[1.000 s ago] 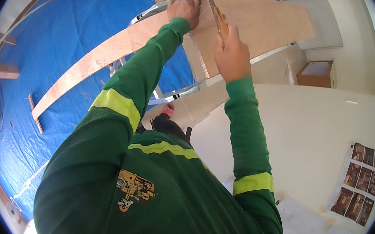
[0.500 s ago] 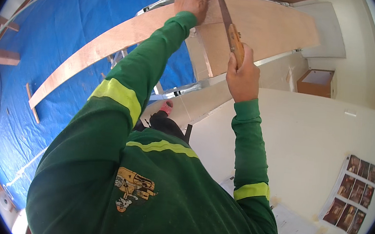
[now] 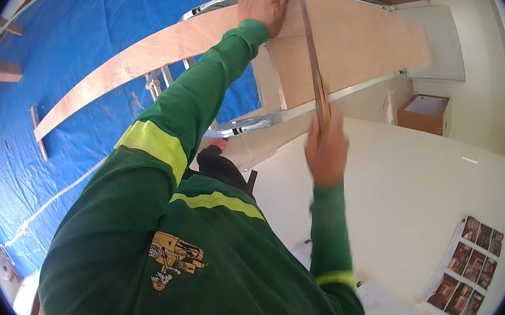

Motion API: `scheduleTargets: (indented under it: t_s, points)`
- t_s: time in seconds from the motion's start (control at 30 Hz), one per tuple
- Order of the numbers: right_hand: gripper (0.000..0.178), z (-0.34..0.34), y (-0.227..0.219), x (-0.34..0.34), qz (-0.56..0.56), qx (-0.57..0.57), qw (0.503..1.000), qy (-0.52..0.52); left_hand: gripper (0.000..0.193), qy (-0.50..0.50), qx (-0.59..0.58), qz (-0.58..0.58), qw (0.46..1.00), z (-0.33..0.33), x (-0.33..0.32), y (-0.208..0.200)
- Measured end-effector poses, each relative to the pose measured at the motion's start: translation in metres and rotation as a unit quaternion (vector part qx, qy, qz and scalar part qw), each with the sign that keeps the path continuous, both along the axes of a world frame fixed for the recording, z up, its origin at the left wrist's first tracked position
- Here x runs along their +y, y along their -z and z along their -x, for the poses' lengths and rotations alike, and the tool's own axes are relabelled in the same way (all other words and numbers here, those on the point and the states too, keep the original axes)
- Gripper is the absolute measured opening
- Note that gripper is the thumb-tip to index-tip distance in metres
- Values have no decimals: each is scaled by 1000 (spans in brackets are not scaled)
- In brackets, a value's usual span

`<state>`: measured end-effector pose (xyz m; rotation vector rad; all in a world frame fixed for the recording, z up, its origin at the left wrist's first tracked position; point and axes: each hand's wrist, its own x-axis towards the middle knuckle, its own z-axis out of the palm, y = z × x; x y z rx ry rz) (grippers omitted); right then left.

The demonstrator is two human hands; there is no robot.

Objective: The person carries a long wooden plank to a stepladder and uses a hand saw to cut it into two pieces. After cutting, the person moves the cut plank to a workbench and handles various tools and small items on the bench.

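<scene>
My right hand (image 3: 329,146) is closed round the wooden handle of a handsaw (image 3: 310,37). The blade stretches away over the plywood board (image 3: 363,40), and its far end passes the board's far edge. My left hand (image 3: 263,10) lies at that far edge, left of the blade, with its fingers bent over the wood. From there the board runs left as a long, narrow, curved strip; to the right it is wide. Whether the blade's teeth are in the wood I cannot tell.
Metal supports (image 3: 246,125) stand under the board. A blue sheet (image 3: 106,25) covers the floor at left, with a wooden strip (image 3: 39,133) below the curved tip. At right is a white wall (image 3: 403,185) with taped-up photo sheets (image 3: 465,270). A brown box (image 3: 423,113) stands beyond it.
My right hand has drawn the handsaw back toward me, and the blade now appears more edge-on. My left hand stays at nearly the same place on the board.
</scene>
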<state>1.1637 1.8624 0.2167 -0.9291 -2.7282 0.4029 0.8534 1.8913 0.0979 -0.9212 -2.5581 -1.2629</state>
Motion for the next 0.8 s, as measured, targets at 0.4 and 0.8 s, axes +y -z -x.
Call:
scheduleTargets:
  t_s: [0.4,0.8]
  points:
    - [47,-128,-21,-49,2,-31,999,40,65,-5,-9,31,999,12,0,-2]
    - [40,80,-7,22,14,59,998,-14,60,-3,66,38,997,30,12,-1]
